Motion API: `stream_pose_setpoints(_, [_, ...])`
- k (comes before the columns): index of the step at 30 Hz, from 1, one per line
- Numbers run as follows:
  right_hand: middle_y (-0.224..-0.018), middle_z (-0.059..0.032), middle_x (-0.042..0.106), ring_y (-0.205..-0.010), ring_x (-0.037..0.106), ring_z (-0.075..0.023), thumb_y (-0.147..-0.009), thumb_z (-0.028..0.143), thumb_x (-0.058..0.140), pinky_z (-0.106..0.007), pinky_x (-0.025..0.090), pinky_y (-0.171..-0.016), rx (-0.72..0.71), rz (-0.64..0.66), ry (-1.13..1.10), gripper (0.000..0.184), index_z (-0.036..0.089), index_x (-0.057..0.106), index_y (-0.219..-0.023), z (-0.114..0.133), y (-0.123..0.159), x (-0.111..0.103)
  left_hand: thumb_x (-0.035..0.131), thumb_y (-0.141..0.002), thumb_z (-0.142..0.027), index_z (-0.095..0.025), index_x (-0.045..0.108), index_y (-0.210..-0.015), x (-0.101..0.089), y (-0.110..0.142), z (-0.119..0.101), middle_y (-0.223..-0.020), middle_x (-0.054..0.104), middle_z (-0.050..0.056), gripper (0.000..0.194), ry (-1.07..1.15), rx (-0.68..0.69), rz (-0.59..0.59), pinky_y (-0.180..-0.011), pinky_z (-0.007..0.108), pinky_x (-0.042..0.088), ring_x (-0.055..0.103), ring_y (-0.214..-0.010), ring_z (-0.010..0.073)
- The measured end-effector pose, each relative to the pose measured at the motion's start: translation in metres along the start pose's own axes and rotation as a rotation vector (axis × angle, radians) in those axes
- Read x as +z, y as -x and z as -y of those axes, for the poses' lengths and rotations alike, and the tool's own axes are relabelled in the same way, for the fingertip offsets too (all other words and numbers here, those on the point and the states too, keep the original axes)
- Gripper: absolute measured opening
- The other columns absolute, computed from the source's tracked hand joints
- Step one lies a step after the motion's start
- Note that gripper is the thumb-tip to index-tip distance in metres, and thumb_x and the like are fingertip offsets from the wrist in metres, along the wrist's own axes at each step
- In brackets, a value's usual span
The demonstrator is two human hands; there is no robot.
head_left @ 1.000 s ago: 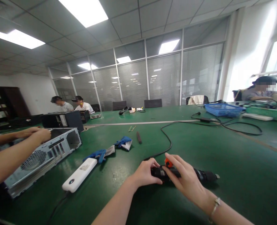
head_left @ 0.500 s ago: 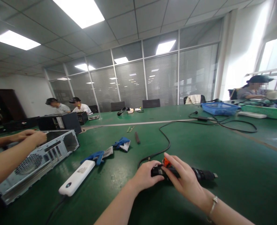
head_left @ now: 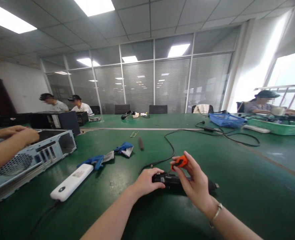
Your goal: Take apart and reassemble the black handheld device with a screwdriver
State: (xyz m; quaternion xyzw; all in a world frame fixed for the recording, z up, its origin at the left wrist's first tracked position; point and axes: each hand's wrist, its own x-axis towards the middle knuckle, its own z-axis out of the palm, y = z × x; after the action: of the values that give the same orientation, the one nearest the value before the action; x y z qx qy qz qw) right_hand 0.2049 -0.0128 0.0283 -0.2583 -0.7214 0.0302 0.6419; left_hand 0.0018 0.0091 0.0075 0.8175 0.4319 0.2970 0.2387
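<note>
My left hand is wrapped round the corded end of a black electric screwdriver, which lies across the green table with its metal tip to the right. Just above the tool, my right hand pinches a small orange-and-black piece between thumb and fingers. Its exact kind I cannot make out. Part of the screwdriver is hidden behind my right hand. A black cord runs from the tool's left end back over the table.
To the left lie a white power strip, blue-and-grey gloves and a dark bar. A co-worker's hands work over an open metal computer case. Blue and green baskets stand back right. Other people sit farther off.
My right hand has lifted the orange-and-black piece away from the screwdriver, so more of it shows. My left hand keeps its hold on the tool. The view has shifted slightly.
</note>
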Motion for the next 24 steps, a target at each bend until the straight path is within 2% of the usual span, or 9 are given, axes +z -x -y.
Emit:
stream_pose_setpoints(3, [-0.111,-0.0091,0.065,-0.092,0.069,-0.0194,-0.090,0.011,0.056,-0.039,0.061,-0.080,0.003,-0.057,-0.032,0.058,0.025,0.035,-0.143,-0.002,0.000,0.000,0.081,-0.067,-0.031,-0.023,0.065,-0.116,0.001,0.000,0.001,-0.109,0.070,0.004,0.052,0.002,0.002,-0.002,-0.089,0.032,0.046,0.065,-0.099,0.0243])
stream_pose_setpoints(8, [-0.112,-0.0093,0.065,-0.093,0.068,-0.0195,-0.090,0.012,0.056,-0.039,0.060,-0.082,0.014,-0.030,-0.039,0.057,0.025,0.037,-0.142,-0.006,0.003,0.003,0.082,-0.066,-0.031,-0.023,0.064,-0.117,0.001,0.001,0.002,-0.110,0.070,0.004,0.054,-0.004,0.006,-0.014,-0.089,0.032,0.047,0.065,-0.099,0.0243])
stream_pose_setpoints(12, [-0.114,-0.0093,0.063,-0.097,0.067,-0.0200,-0.091,0.016,0.055,-0.039,0.058,-0.085,0.044,0.037,-0.016,0.056,0.025,0.035,-0.143,-0.010,0.008,0.005,0.082,-0.066,-0.030,-0.023,0.066,-0.115,0.001,0.001,0.001,-0.108,0.070,0.003,0.052,-0.016,0.005,-0.015,-0.089,0.032,0.047,0.065,-0.099,0.0248])
stream_pose_setpoints(18, [-0.123,-0.0109,0.058,-0.106,0.063,-0.0207,-0.096,0.020,0.044,-0.041,0.055,-0.091,0.113,0.217,0.056,0.054,0.025,0.028,-0.146,-0.006,0.003,0.010,0.081,-0.068,-0.029,-0.023,0.066,-0.113,0.002,0.002,0.000,-0.107,0.070,0.003,0.048,-0.016,0.001,-0.021,-0.088,0.032,0.047,0.065,-0.098,0.0247])
stream_pose_setpoints(24, [-0.108,-0.0090,0.061,-0.090,0.064,-0.0202,-0.094,0.021,0.048,-0.036,0.057,-0.081,0.075,0.249,0.191,0.050,0.025,0.037,-0.143,0.002,-0.007,0.010,0.082,-0.067,-0.029,-0.021,0.066,-0.113,0.003,0.001,0.001,-0.107,0.071,0.004,0.048,-0.030,0.010,-0.034,-0.086,0.030,0.047,0.065,-0.096,0.0238])
